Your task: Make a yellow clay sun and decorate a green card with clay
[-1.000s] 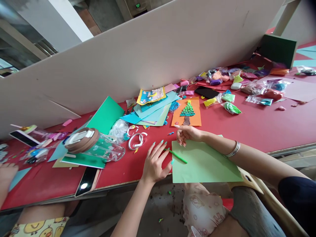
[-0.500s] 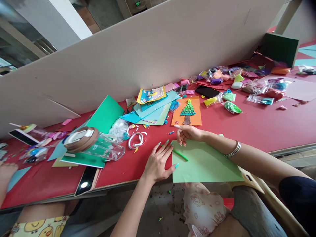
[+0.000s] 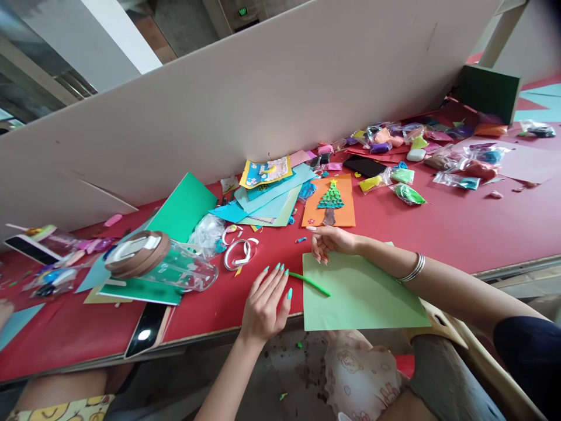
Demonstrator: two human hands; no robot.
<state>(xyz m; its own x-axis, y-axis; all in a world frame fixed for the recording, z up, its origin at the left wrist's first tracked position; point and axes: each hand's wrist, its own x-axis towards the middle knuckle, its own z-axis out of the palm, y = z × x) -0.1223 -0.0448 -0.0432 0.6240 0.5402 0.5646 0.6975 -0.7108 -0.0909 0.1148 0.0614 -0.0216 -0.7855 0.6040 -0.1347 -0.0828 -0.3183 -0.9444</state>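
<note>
My left hand [image 3: 265, 307] lies flat, palm down, on the red tabletop, fingers stretched out and holding nothing. Its fingertips are close to one end of a thin roll of bright green clay [image 3: 312, 285]. That roll rests partly on a light green paper sheet [image 3: 363, 298] and partly on the table. Over the sheet's far left corner, my right hand [image 3: 333, 241] hovers or rests; its index finger is extended, the others are loosely bent, and nothing shows in it. Just beyond is an orange card [image 3: 348, 202] bearing a clay tree.
Stacked coloured papers [image 3: 280, 199] and white tape loops [image 3: 240, 254] lie behind my left hand. A clear cup with a brown lid [image 3: 188, 269] lies tipped on a green folder. Bagged clay [image 3: 407, 193] and a black phone [image 3: 363, 166] are at the back right. Another person sits at left.
My left hand has slid left and toward me, off the clay roll, uncovering its far end. My right hand keeps nearly the same pose. The whole view has shifted slightly.
</note>
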